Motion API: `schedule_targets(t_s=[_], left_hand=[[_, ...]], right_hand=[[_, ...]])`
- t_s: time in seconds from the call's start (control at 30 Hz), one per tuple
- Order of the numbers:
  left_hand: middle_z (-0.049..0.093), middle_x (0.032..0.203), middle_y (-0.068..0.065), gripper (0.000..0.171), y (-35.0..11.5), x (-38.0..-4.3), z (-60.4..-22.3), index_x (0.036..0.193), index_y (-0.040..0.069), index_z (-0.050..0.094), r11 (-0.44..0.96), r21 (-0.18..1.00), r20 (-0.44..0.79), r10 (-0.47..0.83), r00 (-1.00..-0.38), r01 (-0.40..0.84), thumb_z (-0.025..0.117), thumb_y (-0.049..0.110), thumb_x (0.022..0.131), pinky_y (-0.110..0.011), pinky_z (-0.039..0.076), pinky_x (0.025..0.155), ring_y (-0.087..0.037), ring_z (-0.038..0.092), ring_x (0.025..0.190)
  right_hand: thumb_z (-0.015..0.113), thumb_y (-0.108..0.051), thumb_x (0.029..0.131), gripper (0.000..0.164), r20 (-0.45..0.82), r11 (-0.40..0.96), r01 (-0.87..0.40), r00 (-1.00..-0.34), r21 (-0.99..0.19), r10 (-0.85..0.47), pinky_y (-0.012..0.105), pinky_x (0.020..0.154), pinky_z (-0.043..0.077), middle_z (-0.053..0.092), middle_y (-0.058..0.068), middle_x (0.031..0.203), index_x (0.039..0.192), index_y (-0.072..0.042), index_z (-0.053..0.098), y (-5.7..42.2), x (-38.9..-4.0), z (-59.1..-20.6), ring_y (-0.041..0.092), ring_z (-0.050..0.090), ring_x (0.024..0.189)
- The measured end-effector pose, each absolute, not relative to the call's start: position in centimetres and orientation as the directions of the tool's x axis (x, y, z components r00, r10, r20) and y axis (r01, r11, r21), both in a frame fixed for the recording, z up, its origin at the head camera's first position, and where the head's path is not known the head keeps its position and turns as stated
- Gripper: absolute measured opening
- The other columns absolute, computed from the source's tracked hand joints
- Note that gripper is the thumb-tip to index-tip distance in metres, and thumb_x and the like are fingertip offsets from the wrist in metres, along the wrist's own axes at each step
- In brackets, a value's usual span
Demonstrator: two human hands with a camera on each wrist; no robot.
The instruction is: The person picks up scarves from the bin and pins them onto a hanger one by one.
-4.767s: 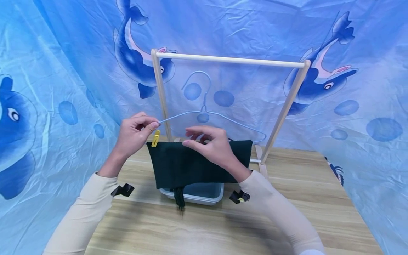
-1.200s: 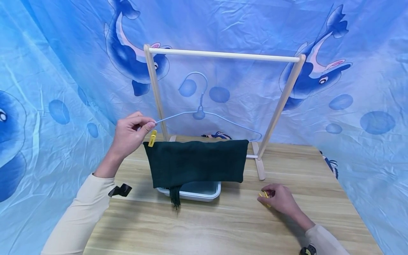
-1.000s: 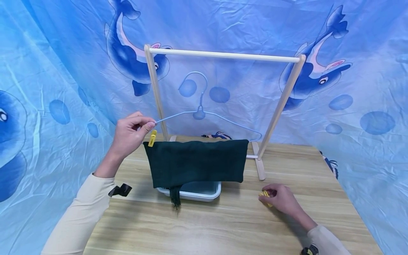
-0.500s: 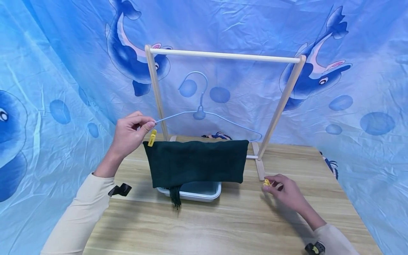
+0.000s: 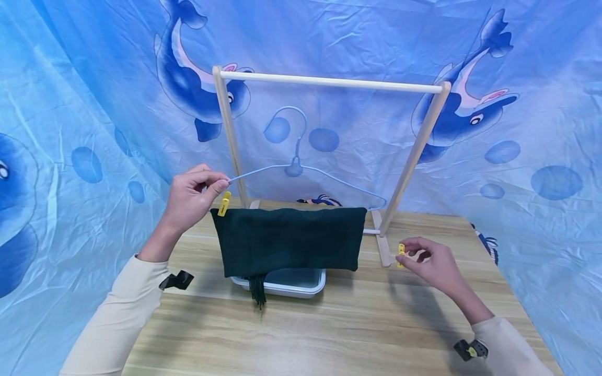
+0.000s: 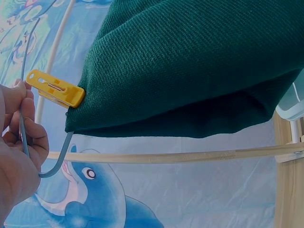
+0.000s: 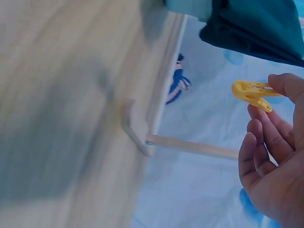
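In the head view my left hand [image 5: 195,196] grips the left end of a light blue wire hanger [image 5: 329,175] between thumb and fingers. A dark green fringed scarf [image 5: 291,240] hangs folded over the hanger's lower bar. One yellow clothespin [image 6: 57,89] clips the scarf's upper left corner, close to my left fingers. Off to the right, my right hand [image 5: 435,263] pinches a second yellow clothespin [image 7: 251,92] between thumb and fingertips, above the table. The scarf's right corner, which bears no clip, lies to the left of this hand.
Behind the scarf stands a wooden rack [image 5: 414,156] with a white top rail [image 5: 329,81]. A pale plastic basin [image 5: 296,290] sits under the scarf, partly covered by it. The wood-grain table [image 5: 329,334] ends at a blue dolphin-print curtain [image 5: 376,31].
My right hand left the scarf's top edge, reached to the table at the right, and took up a yellow clothespin, since raised. My left hand keeps its grip on the hanger.
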State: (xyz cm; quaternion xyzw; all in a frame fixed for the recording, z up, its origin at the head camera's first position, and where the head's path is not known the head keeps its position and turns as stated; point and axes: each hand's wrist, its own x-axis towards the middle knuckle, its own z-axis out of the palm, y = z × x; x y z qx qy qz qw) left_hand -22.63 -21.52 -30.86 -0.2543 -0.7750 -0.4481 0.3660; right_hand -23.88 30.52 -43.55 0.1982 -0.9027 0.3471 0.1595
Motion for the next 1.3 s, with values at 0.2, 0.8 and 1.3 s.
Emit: schedule_targets(t_s=[0.2, 0.8, 1.3], left_hand=[[0.053, 0.071, 0.002, 0.013, -21.6, -22.7, -30.9, 0.09, -0.004, 0.078, 0.463, 0.507, 0.797, 0.068, -0.6, 0.727, 0.072, -0.014, 0.087, -0.024, 0.028, 0.055, -0.009, 0.038, 0.06], [0.054, 0.07, 0.003, 0.014, -21.6, -22.8, -30.8, 0.089, -0.006, 0.077, 0.447, 0.504, 0.804, 0.07, -0.59, 0.739, 0.071, -0.018, 0.085, -0.023, 0.029, 0.055, -0.009, 0.04, 0.061], [0.054, 0.07, 0.002, 0.014, -21.8, -22.8, -31.1, 0.09, -0.008, 0.077, 0.447, 0.508, 0.802, 0.066, -0.593, 0.736, 0.071, -0.019, 0.084, -0.023, 0.029, 0.055, -0.009, 0.039, 0.061]], right_hand=[[0.085, -0.012, 0.082, 0.026, 0.475, 0.633, -0.521, -0.84, -0.572, -0.262, 0.018, 0.065, 0.051, 0.072, 0.004, 0.091, 0.104, -0.006, 0.072, 30.3, -24.2, -41.1, 0.003, 0.061, 0.079], [0.077, 0.003, 0.088, 0.041, 0.589, 0.501, -0.654, -0.747, -0.567, -0.309, 0.012, 0.074, 0.048, 0.068, -0.011, 0.094, 0.127, -0.002, 0.068, 29.4, -24.9, -34.5, 0.003, 0.06, 0.083], [0.079, 0.005, 0.085, 0.03, 0.682, 0.511, -0.751, -0.631, -0.418, -0.37, 0.012, 0.071, 0.046, 0.077, 0.009, 0.103, 0.113, -0.004, 0.074, 26.1, -25.4, -31.6, 0.003, 0.059, 0.078]])
